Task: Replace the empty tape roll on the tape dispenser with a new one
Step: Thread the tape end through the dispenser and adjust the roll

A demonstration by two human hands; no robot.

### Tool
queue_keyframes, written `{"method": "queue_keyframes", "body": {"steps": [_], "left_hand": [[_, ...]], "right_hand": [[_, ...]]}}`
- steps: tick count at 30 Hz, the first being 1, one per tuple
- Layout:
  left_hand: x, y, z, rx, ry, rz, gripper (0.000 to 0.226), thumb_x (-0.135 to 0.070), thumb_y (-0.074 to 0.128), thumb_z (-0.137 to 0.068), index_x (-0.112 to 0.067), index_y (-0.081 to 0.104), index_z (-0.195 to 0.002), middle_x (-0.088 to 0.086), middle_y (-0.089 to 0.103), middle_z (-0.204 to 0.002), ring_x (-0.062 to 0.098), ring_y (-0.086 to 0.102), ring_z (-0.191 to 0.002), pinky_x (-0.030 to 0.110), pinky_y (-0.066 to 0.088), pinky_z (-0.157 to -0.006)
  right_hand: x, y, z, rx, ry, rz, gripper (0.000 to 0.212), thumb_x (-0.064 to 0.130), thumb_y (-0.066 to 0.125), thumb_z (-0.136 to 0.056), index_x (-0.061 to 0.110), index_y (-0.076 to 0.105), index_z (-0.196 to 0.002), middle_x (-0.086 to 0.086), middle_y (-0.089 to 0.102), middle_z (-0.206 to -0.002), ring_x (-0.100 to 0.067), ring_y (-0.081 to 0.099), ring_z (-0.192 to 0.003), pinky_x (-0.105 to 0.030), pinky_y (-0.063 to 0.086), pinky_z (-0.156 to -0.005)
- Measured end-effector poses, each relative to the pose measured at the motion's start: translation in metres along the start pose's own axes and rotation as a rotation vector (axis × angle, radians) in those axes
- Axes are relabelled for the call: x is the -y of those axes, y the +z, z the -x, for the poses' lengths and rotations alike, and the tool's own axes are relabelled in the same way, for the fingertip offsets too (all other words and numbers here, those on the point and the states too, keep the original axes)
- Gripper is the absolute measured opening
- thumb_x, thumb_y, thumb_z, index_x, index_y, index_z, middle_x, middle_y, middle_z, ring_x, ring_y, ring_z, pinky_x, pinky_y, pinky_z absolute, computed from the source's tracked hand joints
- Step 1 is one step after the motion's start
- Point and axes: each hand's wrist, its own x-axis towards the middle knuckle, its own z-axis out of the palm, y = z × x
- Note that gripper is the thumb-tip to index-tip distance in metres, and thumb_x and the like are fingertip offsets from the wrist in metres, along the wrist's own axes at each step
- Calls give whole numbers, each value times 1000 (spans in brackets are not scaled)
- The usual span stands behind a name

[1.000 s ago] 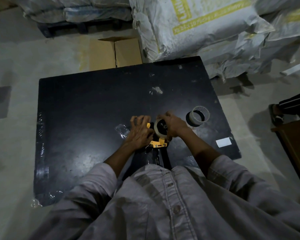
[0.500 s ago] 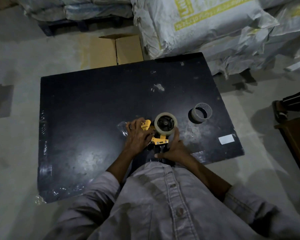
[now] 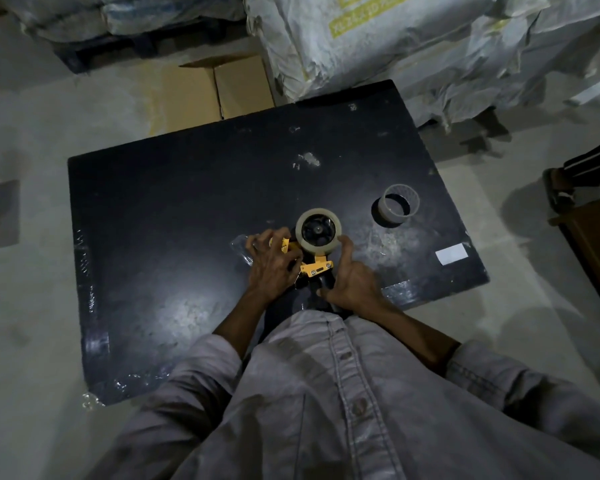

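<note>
A yellow and black tape dispenser (image 3: 315, 268) lies on the black board (image 3: 187, 220) near its front edge. A clear tape roll (image 3: 319, 232) sits on the dispenser's hub. My left hand (image 3: 272, 268) grips the yellow front end of the dispenser with curled fingers. My right hand (image 3: 352, 282) holds the black handle, and its thumb reaches up to the roll's rim. The empty roll core (image 3: 397, 209) stands on the board to the right, apart from both hands.
A white label (image 3: 451, 254) lies on the board's right corner, and crumpled clear film (image 3: 239, 249) beside my left hand. Large white sacks (image 3: 395, 46) and a cardboard box (image 3: 219, 88) stand behind the board. A brown piece of furniture (image 3: 596, 244) is at the right.
My right hand left the top of the tape roll and moved down to the dispenser handle. The roll now shows fully on the hub. My left hand stayed on the yellow end.
</note>
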Motion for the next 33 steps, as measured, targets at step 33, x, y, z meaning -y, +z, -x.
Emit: {"method": "queue_keyframes", "body": {"steps": [33], "left_hand": [[14, -20, 89, 111, -215, 338, 16, -20, 85, -89, -21, 88, -105, 4, 60, -154, 34, 53, -138, 48, 44, -110]], "right_hand": [[-13, -7, -11, 52, -1, 18, 79, 36, 94, -79, 22, 35, -131, 2, 59, -91, -26, 61, -81, -34, 47, -71]]}}
